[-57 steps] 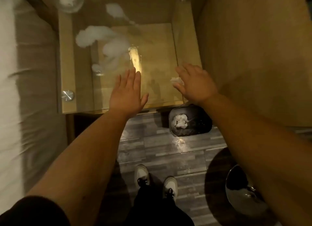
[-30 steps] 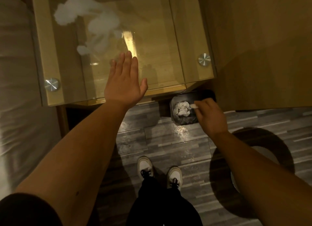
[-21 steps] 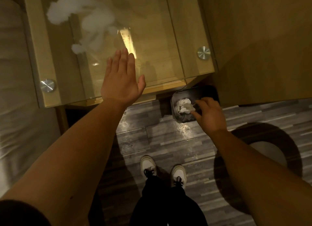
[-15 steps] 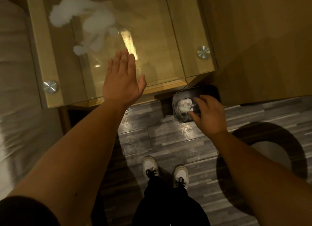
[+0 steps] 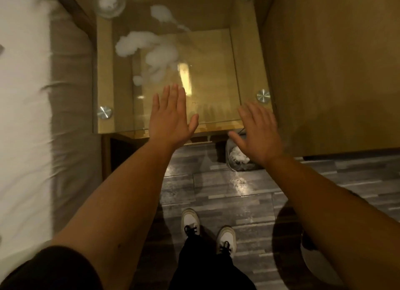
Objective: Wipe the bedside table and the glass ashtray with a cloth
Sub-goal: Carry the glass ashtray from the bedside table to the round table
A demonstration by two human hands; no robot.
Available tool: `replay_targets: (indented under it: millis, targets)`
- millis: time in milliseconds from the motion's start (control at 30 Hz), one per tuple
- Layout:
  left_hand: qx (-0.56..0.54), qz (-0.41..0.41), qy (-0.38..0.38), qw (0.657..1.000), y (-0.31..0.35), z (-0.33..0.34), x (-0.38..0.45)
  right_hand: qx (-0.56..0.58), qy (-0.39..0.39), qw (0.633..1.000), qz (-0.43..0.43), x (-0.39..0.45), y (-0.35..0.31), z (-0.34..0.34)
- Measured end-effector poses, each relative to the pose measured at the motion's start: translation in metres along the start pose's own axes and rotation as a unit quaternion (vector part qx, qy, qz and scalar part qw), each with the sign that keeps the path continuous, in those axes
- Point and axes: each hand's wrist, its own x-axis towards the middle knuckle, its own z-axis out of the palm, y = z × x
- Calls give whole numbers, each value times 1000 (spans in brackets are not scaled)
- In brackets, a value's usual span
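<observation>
The bedside table (image 5: 116, 77) has a glass top on a wooden frame, with white cloudy patches (image 5: 149, 51) on the glass. A round glass ashtray (image 5: 109, 2) stands at the table's far left corner with something white inside. My left hand (image 5: 171, 116) is flat with straight fingers over the front edge of the glass. My right hand (image 5: 257, 129) is spread open above the table's front right corner and holds nothing. No cloth shows in either hand.
A small dark bin (image 5: 240, 160) with crumpled white tissue stands on the grey floor under my right hand. A bed (image 5: 23, 116) runs along the left. A wooden panel (image 5: 335, 73) rises on the right. My shoes (image 5: 207, 231) are below.
My right hand rose from the bin, where it dropped a white scrap, and now hovers open by the table's front right corner. The view tilted up, bringing the ashtray in.
</observation>
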Motion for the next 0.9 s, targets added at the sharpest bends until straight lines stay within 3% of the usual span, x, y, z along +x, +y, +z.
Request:
replay_targets:
  millis: [433,600,900]
  targets:
    - [7,-92,19,996,-50,-56,-56,-82,-32,991,-99,89,-71,-50]
    - [4,-110,34,993,-86,-50,-38,-83,-30,987,-131,128,-100,-44]
    - [-17,-108,17,994,-163,-46,28,-92,-47,989,-109,207,-138,-22]
